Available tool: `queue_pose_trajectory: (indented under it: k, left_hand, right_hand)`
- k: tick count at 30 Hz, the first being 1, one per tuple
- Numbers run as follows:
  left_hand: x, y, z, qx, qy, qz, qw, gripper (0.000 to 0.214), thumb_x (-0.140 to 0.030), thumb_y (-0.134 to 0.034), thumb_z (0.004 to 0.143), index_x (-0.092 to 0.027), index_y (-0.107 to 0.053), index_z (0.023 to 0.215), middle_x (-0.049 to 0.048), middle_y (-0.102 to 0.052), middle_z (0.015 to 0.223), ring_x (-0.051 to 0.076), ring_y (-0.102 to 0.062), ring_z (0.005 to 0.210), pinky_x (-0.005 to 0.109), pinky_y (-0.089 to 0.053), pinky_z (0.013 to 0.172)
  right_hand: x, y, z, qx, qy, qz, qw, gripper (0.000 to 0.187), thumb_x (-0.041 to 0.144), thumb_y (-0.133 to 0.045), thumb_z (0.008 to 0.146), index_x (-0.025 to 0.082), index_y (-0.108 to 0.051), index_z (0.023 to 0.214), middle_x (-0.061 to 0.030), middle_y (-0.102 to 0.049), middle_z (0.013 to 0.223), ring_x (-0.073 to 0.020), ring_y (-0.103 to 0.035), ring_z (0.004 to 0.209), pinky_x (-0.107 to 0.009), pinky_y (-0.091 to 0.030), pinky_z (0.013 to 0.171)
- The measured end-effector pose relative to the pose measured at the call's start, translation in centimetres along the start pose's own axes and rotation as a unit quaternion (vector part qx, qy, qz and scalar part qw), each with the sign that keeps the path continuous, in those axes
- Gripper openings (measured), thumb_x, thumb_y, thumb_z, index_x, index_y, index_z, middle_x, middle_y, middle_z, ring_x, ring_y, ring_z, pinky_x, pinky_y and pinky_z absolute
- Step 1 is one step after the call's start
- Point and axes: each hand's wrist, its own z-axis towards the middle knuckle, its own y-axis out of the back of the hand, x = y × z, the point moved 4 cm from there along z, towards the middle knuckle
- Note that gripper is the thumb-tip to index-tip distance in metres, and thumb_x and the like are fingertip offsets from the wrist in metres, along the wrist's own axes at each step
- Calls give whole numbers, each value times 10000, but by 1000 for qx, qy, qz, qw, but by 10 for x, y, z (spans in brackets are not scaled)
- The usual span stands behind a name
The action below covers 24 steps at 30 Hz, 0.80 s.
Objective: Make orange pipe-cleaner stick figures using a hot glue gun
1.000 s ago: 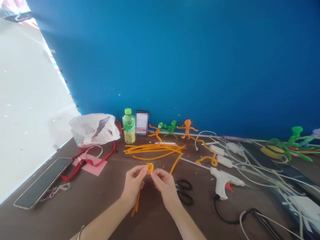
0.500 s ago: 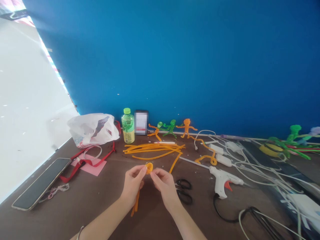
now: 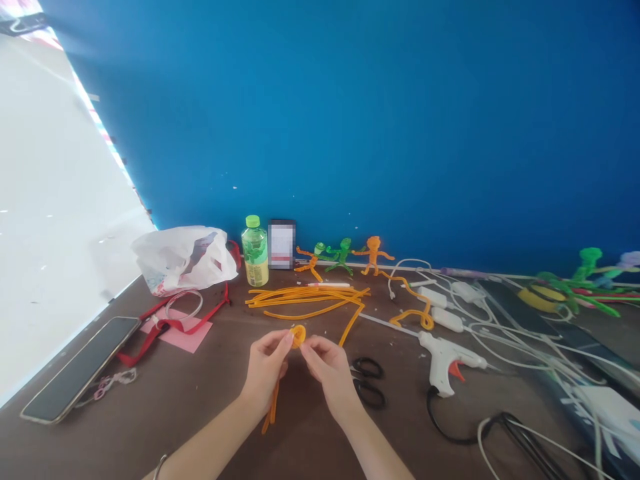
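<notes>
A person's left hand [image 3: 265, 370] and right hand [image 3: 330, 381] are pinching a small coiled orange pipe cleaner [image 3: 299, 336] between them, with the fingertips [image 3: 287, 339] drawn in narrow around it, held up over the dark brown tabletop [image 3: 170, 427]. A straight orange pipe-cleaner tail [image 3: 273, 408] dangles below the left hand. It looks joined to the coil, but the hand hides that bit.

Just past the coil sits a loose pile of fuzzy orange pipe cleaners [image 3: 305, 298]. Black-handled scissors [image 3: 369, 383] lie right beside the right hand, and further right there's a white hot glue gun [image 3: 443, 357] near a mess of thin white cables [image 3: 505, 337].

Over on the left are a black smartphone [image 3: 80, 370], a pink paper sheet [image 3: 183, 335] under a red strap [image 3: 170, 325], and a white plastic bag [image 3: 183, 261]. Against the blue wall [image 3: 320, 120] stand a green-capped plastic bottle [image 3: 255, 252] and little orange and green pipe-cleaner figures [image 3: 343, 257].
</notes>
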Motion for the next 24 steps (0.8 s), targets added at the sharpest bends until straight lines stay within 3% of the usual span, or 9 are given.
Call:
queue_pose_trajectory:
  k: [11, 24]
  left_hand:
    - [0, 0, 1, -3, -1, -9, 1000, 424, -486, -687, 616, -106, -658, 801, 27, -593, 668, 2, -302, 388, 164, -213, 350]
    - [1, 0, 1, -1, 3, -18, 1000, 412, -489, -693, 605, -120, -661, 786, -3, -559, 619, 3, -298, 389, 164, -212, 350]
  right_hand:
    - [1, -1, -1, -3, -5, 12, 1000, 250, 417, -681, 673, 170, -647, 660, 39, -441, 486, -68, -328, 446, -209, -227, 403]
    - [-1, 0, 0, 7, -2, -4, 1000, 277, 447, -683, 654, 172, -648, 663, 30, -468, 490, -86, -385, 465, -220, -278, 421]
